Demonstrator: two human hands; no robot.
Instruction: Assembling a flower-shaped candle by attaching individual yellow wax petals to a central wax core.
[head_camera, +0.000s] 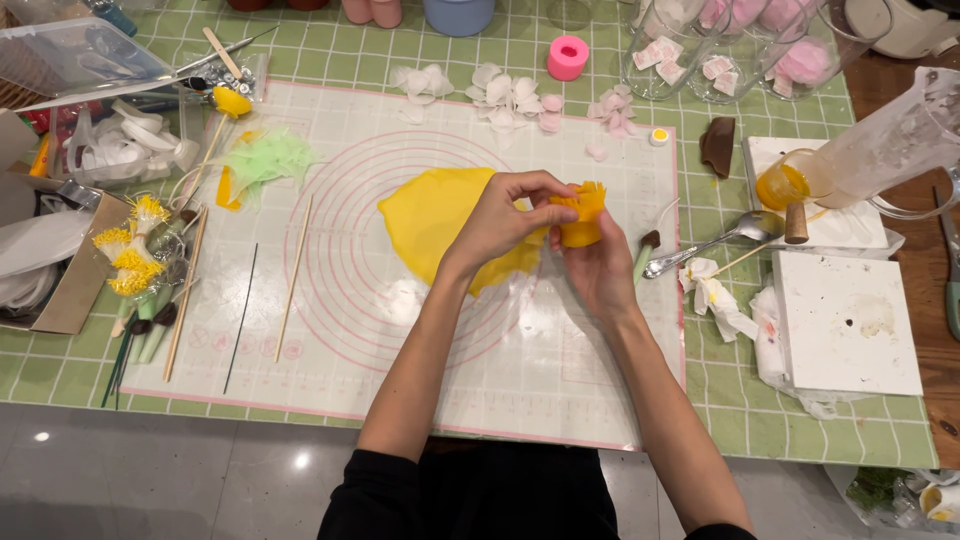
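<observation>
Nearest to us are our own black sleeves (480, 500) at the bottom edge, with both bare forearms reaching up over the mat (560, 390), a pale translucent sheet with pink rings and a pink border, laid on a green checked cloth (330, 48). Around the hands lies a good deal of clutter: thin sticks (294, 277) and a dark wire (241, 318) to the left, green feathery scraps (265, 158) above them, a bunch of yellow stamens (128, 252) in a box at the far left, white and pink petals (508, 100) along the mat's top edge, a pink cup (568, 57) beyond those, a spoon (712, 242) just right of the mat, white tiles (846, 320) and crumpled tissue (715, 300) further right. None of it lies between us and the hands. Under the hands a yellow sheet (432, 222) lies flat on the mat, partly covered by our left hand (503, 218) and wrist. The flower (582, 215) is held above the mat's centre-right, between both hands; it is small, yellow-orange, with a rounded base and a frilled, notched upper edge. Our right hand (600, 270) cups it from below with fingers curled around its base, while our left hand's fingertips pinch closed on the frilled rim.
</observation>
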